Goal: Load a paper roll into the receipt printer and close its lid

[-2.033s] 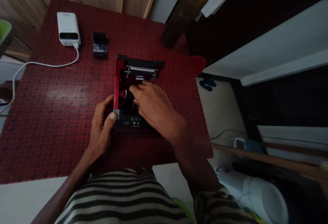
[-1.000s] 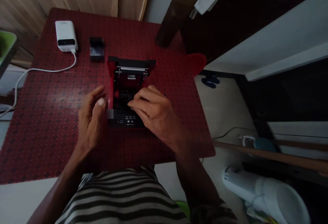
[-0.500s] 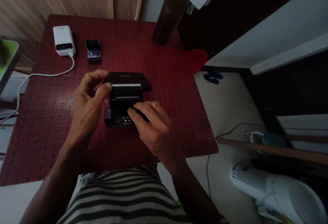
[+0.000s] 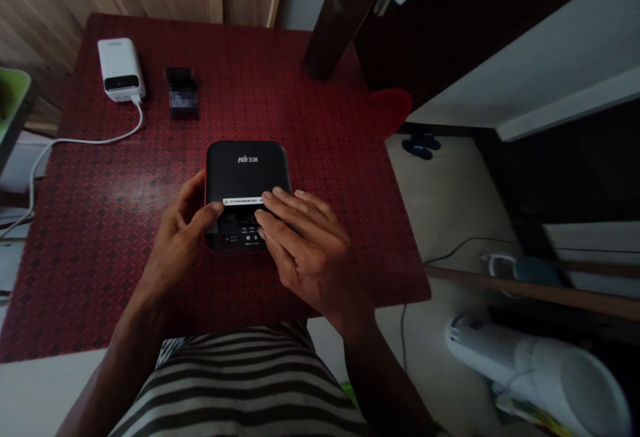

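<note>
A small black receipt printer point(image 4: 247, 177) lies on the red patterned table in front of me. Its lid is down almost flat, with white lettering on top and a white label strip along the front edge. A dark gap shows below the strip, and small printed icons mark the front panel. My left hand point(image 4: 183, 230) grips the printer's left side, thumb on the lid's front corner and fingers around the side. My right hand point(image 4: 307, 240) lies over the right front part, its fingers stretched out against the lid's edge and front panel.
A white power bank point(image 4: 120, 67) with a white cable and a small blurred dark item point(image 4: 183, 92) lie at the back left. A tall brown bottle point(image 4: 343, 17) stands at the back. Beyond the right edge are a red stool seat point(image 4: 395, 111) and slippers point(image 4: 421, 145).
The printer's lid has swung down toward me from its raised position, covering the paper bay. My left thumb has followed it down, and my right hand has shifted onto the lid's right edge.
</note>
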{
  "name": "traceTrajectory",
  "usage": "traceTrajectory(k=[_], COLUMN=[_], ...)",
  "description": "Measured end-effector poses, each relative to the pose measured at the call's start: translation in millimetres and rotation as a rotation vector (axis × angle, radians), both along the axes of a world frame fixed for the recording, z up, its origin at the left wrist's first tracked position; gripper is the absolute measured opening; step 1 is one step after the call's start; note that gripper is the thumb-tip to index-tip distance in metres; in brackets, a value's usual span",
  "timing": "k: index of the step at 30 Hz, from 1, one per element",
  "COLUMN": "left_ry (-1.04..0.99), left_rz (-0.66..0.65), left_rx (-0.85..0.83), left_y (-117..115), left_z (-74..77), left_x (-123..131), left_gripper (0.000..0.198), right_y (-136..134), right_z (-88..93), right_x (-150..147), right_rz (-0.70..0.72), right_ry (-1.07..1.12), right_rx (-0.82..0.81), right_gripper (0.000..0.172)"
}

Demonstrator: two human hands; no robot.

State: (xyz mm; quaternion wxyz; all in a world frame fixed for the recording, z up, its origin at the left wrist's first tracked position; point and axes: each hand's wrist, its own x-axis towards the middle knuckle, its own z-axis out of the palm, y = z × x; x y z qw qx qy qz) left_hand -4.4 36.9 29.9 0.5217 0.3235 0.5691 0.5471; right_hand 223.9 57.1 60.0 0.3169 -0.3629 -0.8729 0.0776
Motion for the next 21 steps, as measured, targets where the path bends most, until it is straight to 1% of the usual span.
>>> traceTrajectory(k=[3, 8, 10, 13, 17, 18, 19, 21], left_ry=[0.005, 0.022, 0.032, 0.030, 0.059, 0.075, 0.091, 0.110], left_rz=[0.004, 0.039, 0.053, 0.063, 0.035, 0.035, 0.038, 0.042], left_rx=[0.006, -0.022, -0.026, -0.013, 0.003, 0.003, 0.000, -0.004], left_y=[0, -1, -5, -16, -30, -31, -31, -29], left_z=[-0.2, -4.6, -7.8, -12.5, -14.9, -14.3, -13.2, -10.0], left_x=[1, 3, 3, 0, -6, -7, -7, -8], left_gripper=[0.063, 0.074, 0.074, 0.067, 0.060, 0.058, 0.056, 0.053], right_y=[0, -3, -7, -15, -27, -29, -31, -33], right_z=[-2.2, -10.6, -12.6, -15.6, -28.0, -32.4, -36.7, -43.5], right_x=[0, -2, 0, 8, 18, 19, 19, 18], right_rz=[-0.009, -0.018, -0.017, -0.060, -0.194, -0.219, -0.234, -0.243], right_ry=[-0.002, 0.058, 0.100, 0.193, 0.255, 0.251, 0.247, 0.245], right_rx=[-0.055, 0.009, 0.010, -0.028, -0.116, -0.135, -0.142, -0.132], right_gripper=[0.035, 0.029, 0.031, 0.046, 0.083, 0.089, 0.091, 0.089])
